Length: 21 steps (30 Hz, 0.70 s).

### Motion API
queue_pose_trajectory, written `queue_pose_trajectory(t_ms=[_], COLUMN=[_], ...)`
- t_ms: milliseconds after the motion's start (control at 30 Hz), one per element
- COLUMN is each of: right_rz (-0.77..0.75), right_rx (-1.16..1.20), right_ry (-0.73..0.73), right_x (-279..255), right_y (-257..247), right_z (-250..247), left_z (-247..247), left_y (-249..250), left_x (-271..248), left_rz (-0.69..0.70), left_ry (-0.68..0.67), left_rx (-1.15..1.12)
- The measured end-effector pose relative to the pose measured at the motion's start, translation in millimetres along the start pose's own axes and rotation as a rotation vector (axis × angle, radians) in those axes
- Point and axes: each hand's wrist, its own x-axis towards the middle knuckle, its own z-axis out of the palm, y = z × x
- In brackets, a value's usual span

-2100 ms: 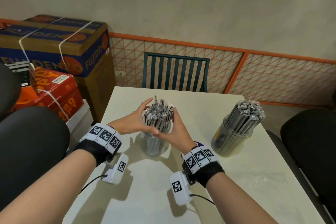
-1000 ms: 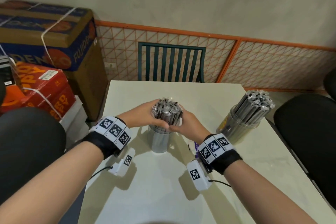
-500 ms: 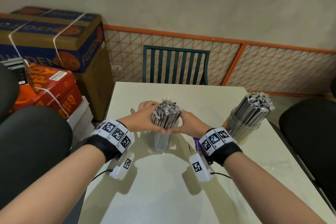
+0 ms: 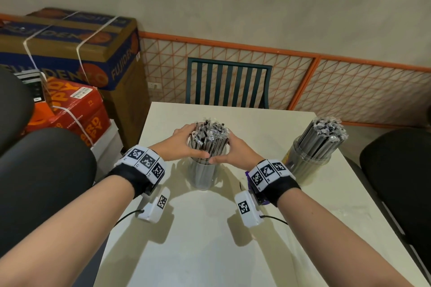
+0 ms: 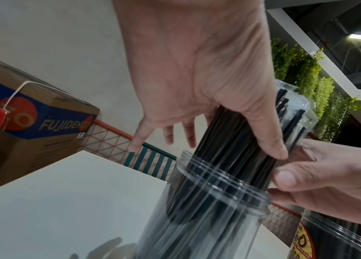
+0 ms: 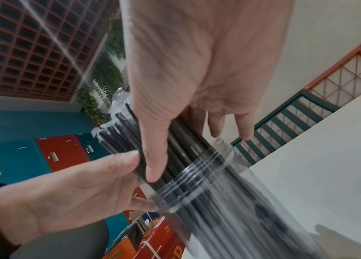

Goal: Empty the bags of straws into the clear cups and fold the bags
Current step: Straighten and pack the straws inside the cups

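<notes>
A bundle of black straws [image 4: 208, 140] in crinkled clear wrapping stands in a clear cup [image 4: 202, 176] at the middle of the table. My left hand [image 4: 193, 142] and right hand [image 4: 224, 149] wrap around the bundle just above the cup's rim, with the thumb tips almost meeting at the front. In the left wrist view my thumb lies along the straws [image 5: 230, 140] above the ribbed rim [image 5: 219, 182]. The right wrist view shows the same grip on the straws [image 6: 181, 149]. A second clear cup [image 4: 307, 163], full of straws [image 4: 326, 133], stands to the right. What looks like a flat clear bag [image 4: 349, 211] lies near it.
The white table [image 4: 210, 251] has a green slatted chair [image 4: 228, 84] at its far edge. Black chairs stand on the left [image 4: 46, 170] and right [image 4: 396, 170]. Strapped cardboard boxes [image 4: 70, 49] are stacked on the left by an orange mesh fence [image 4: 349, 91].
Both hands have stayed round the bundle. It leaned to the right half a second ago and now stands more upright in the cup.
</notes>
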Motion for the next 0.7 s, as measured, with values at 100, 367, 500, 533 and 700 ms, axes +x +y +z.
queue_pose_trajectory(t_ms=[100, 367, 500, 533, 700], right_rz=[-0.011, -0.035, 0.004, 0.003, -0.031], right_rx=[-0.006, -0.240, -0.337, -0.320, -0.253], right_ry=[0.056, -0.010, -0.102, -0.107, -0.130], right_x=[1, 10, 12, 12, 6], right_y=[-4, -16, -8, -8, -7], right_z=[7, -15, -13, -13, -17], left_z=[3, -20, -13, -10, -5], left_y=[4, 22, 16, 15, 6], left_x=[1, 3, 3, 2, -6], left_rz=[0.056, 0.092, -0.053, -0.065, -0.079], left_ry=[-0.028, -0.087, -0.157, -0.155, -0.104], left_rx=[-0.080, 0.060, 0.328, 0.351, 0.248])
